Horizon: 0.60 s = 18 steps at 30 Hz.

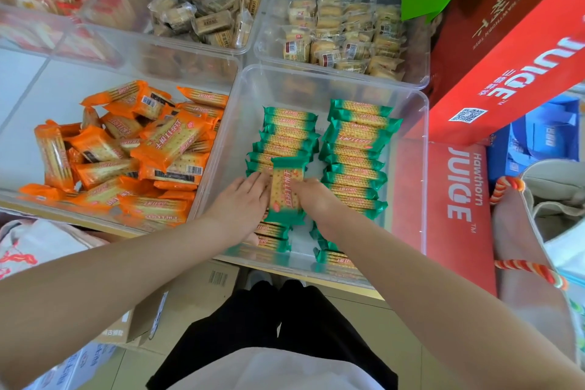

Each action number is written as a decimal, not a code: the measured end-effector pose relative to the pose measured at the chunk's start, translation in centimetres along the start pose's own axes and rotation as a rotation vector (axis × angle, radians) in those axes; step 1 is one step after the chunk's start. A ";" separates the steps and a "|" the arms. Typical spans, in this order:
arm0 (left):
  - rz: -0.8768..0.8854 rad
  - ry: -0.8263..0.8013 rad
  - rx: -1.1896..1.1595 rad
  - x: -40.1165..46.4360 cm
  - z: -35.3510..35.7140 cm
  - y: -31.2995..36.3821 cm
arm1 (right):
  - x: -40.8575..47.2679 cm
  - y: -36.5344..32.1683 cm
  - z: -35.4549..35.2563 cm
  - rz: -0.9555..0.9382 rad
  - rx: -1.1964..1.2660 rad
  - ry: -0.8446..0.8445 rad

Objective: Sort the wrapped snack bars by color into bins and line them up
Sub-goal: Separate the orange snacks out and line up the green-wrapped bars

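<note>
Left hand [241, 199]: flat, fingers together against green bar [286, 188]
Right hand [313, 198]: fingers pressing bar's other edge
Clear bin [422, 168]: two green rows
Neighbour bin [19, 98]: orange bars [133, 149], jumbled

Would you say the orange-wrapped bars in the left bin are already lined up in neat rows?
No, the orange bars lie in a loose, jumbled heap in their bin, unlike the two rows of green bars.

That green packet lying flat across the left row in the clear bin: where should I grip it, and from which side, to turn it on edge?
Judging from its pose, grip the green packet by its two long edges, coming from above. It lies face up between the left hand and right hand, which already flank those edges. The crimped ends are floppy, and the rows of green packets crowd them.
</note>
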<state>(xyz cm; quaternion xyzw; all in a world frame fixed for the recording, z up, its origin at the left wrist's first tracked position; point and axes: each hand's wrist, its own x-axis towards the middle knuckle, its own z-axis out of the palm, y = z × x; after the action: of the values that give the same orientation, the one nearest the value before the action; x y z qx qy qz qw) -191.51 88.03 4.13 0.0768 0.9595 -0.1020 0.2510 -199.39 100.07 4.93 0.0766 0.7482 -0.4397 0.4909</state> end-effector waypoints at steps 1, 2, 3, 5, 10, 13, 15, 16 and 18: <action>0.009 -0.090 -0.029 0.2 0.0 0.0 | -0.2 -0.2 -0.4 -0.012 0.005 -0.013; 0.026 -0.124 -0.056 0.4 0.0 -0.1 | -0.7 -0.4 -1.0 -0.035 -0.001 -0.001; 0.056 -0.112 -0.076 0.5 -0.3 -0.1 | -1.3 -0.5 -2.0 -0.077 -0.017 0.042; 0.207 -0.057 -0.096 1.1 -0.5 -0.2 | -2.3 -0.6 -4.5 -0.214 -0.051 0.177; 0.577 0.061 0.014 4.1 -1.5 1.2 | -2.4 -0.9 -9.1 -0.533 -0.382 0.489; 0.586 0.090 0.035 5.0 -1.9 1.2 | -1.6 -1.5 -10.6 -0.594 -0.714 0.547; 0.591 0.079 0.012 4.9 -1.6 0.6 | -1.0 -1.7 -11.1 -0.620 -0.884 0.562; 0.589 0.061 -0.003 4.8 -1.4 0.2 | -0.8 -1.8 -11.2 -0.639 -0.966 0.564; 0.580 0.036 -0.016 4.6 -1.2 -0.4 | -0.2 -2.0 -11.6 -0.671 -1.124 0.589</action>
<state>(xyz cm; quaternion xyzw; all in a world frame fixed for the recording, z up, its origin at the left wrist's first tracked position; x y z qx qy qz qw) -196.11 88.37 2.88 0.3479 0.9026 -0.0172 0.2530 -208.10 107.40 7.76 -0.3066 0.9460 -0.0765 0.0722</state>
